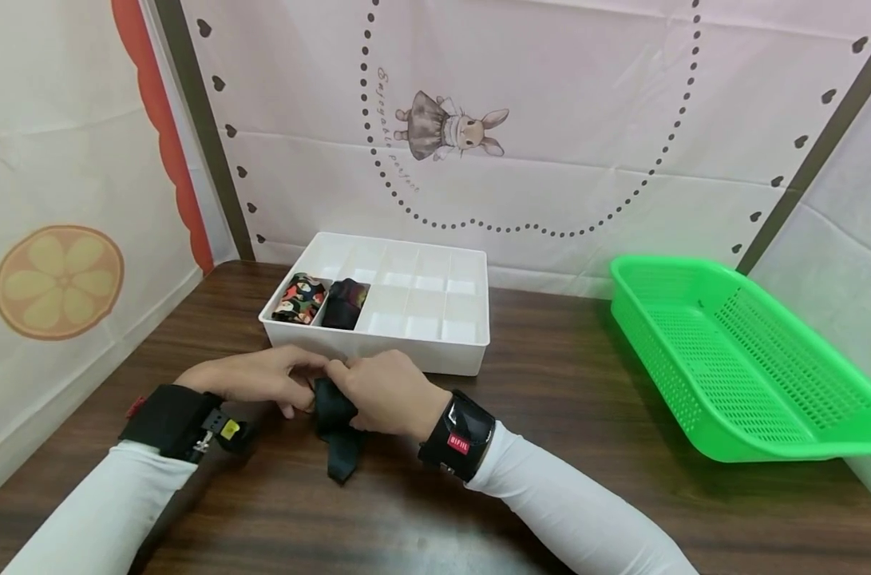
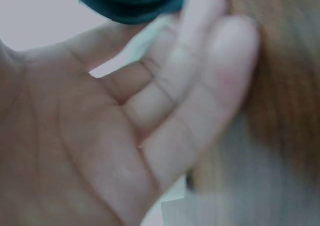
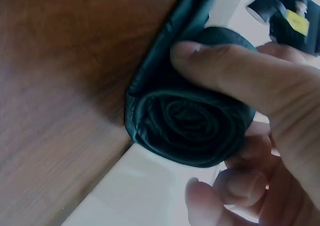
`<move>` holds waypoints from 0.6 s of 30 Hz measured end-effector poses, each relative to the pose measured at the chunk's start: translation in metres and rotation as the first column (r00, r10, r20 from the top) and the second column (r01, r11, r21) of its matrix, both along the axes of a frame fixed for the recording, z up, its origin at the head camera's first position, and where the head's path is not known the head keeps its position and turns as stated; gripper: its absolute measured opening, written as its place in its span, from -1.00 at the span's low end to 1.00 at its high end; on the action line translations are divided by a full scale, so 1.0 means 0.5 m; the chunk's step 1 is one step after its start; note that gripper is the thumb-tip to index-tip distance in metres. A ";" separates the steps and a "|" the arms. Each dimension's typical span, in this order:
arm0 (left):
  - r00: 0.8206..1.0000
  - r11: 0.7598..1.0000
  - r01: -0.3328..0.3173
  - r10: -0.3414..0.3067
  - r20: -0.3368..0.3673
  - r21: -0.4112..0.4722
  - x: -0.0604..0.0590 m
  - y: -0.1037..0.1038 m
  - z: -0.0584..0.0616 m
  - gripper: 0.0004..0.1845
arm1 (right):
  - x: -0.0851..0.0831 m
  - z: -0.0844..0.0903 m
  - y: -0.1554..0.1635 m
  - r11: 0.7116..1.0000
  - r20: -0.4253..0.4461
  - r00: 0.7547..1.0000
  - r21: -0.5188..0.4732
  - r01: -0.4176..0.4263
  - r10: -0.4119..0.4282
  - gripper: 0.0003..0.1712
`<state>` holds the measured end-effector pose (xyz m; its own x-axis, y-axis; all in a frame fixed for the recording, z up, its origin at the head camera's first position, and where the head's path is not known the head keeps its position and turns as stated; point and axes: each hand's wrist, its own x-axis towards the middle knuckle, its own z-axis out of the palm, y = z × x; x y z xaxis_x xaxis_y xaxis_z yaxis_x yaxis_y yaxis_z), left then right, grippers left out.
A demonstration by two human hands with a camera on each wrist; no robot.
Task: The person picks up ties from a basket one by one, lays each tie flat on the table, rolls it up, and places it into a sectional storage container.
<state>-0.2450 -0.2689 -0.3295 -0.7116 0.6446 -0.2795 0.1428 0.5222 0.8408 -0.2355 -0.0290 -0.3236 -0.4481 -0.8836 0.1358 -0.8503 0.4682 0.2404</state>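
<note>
A strip of shiny dark green cloth (image 1: 334,407) is partly wound into a roll just in front of the white box. Its loose tail (image 1: 343,457) lies toward me on the table. My right hand (image 1: 392,391) grips the roll from the right; in the right wrist view the thumb (image 3: 215,66) lies along it, and the spiral end of the roll (image 3: 187,121) faces the camera. At the roll's left end, my left hand (image 1: 270,377) holds it with curved fingers. The left wrist view shows those fingers (image 2: 200,96) blurred, with the green roll (image 2: 135,3) at their tips.
The white divided box (image 1: 378,343) stands behind my hands. Two left front compartments hold a colourful patterned cloth roll (image 1: 300,299) and a dark cloth roll (image 1: 344,303). At right sits a green perforated basket (image 1: 694,359) on the brown wooden table (image 1: 550,399). Printed curtains surround the table.
</note>
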 end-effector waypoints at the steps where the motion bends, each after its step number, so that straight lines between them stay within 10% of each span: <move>1: 1.000 1.000 -0.002 0.002 0.022 0.003 0.003 -0.001 0.004 -0.45 | 0.003 -0.001 -0.001 1.000 -0.016 1.000 0.000 0.002 -0.002 -0.34; 10: 0.998 0.999 -0.031 0.030 -0.051 -0.012 0.010 0.019 -0.009 -0.54 | 0.014 -0.012 -0.003 1.000 -0.050 0.999 -0.011 -0.014 0.013 -0.40; 18: 0.986 1.000 0.018 -0.016 -0.167 0.010 0.005 0.034 -0.016 -0.46 | -0.004 0.026 0.012 0.999 0.185 0.982 -0.033 0.042 -0.036 -0.41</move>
<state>-0.2426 -0.2519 -0.3377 -0.7365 0.6596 -0.1504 0.2907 0.5093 0.8100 -0.2378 -0.0232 -0.3107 -0.5024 -0.8610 0.0795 -0.8594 0.5074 0.0636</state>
